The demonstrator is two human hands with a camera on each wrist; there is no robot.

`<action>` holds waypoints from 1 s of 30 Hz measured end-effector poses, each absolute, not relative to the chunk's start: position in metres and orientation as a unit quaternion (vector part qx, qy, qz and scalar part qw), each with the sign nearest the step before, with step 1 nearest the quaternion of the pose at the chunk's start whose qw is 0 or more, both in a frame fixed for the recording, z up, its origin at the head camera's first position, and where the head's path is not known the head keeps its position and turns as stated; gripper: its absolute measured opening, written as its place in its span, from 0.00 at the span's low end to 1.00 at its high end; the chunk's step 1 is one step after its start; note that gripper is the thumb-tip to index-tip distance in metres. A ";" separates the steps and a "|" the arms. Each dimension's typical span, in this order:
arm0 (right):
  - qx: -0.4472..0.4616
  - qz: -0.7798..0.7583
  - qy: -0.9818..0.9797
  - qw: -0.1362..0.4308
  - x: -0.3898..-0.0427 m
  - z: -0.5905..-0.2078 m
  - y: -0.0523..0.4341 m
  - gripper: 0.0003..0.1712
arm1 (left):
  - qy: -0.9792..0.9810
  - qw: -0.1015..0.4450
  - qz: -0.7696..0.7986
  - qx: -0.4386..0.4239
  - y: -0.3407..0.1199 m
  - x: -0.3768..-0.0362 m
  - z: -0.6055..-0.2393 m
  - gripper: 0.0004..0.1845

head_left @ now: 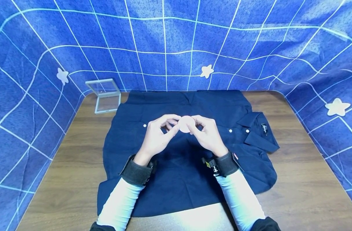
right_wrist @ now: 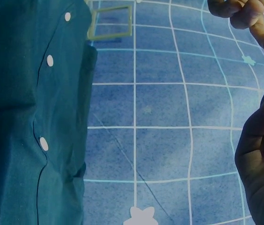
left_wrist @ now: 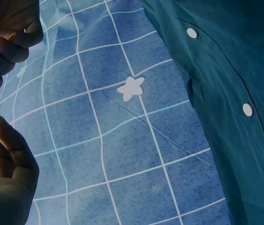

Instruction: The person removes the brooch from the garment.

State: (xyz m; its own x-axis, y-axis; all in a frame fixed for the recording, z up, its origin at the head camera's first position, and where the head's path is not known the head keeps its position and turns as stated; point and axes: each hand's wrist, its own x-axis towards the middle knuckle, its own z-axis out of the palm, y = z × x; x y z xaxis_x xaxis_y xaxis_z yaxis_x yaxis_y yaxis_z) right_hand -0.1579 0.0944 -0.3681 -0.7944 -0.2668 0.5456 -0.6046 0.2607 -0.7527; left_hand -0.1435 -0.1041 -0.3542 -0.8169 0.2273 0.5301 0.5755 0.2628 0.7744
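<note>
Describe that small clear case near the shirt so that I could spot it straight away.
Start at the wooden table with the dark blue shirt spread over it. Look past the shirt's far left corner, close to the blue grid backdrop: a small clear square case stands open there, lid propped up. It is the only see-through, pale-framed thing on the table; the pale disc is up between both hands.

Both forearms angle inward, wrists strapped (dark bands). Left hand (head_left: 155, 136) and right hand (head_left: 207, 133) raised, fingertips meeting at centre, fingers curled in a pinch.
</note>
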 end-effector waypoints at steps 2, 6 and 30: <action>0.279 0.535 -0.783 0.154 -0.158 -0.369 0.095 0.10 | -0.779 0.151 -0.551 -0.257 -0.104 -0.144 -0.355 0.13; 0.281 0.527 -0.787 0.154 -0.158 -0.368 0.096 0.08 | -0.781 0.145 -0.552 -0.255 -0.104 -0.145 -0.356 0.13; 0.235 0.517 -0.818 0.088 -0.168 -0.369 0.107 0.09 | -0.775 0.194 -0.561 -0.218 -0.115 -0.154 -0.355 0.08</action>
State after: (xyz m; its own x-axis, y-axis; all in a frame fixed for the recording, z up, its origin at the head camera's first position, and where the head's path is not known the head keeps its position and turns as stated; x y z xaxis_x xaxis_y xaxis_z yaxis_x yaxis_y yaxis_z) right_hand -0.1676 0.1069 -0.3691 -0.8739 -0.2944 0.3869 -0.4758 0.3543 -0.8051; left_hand -0.1540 -0.1151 -0.3550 -0.8291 0.1200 0.5461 0.5563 0.2754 0.7840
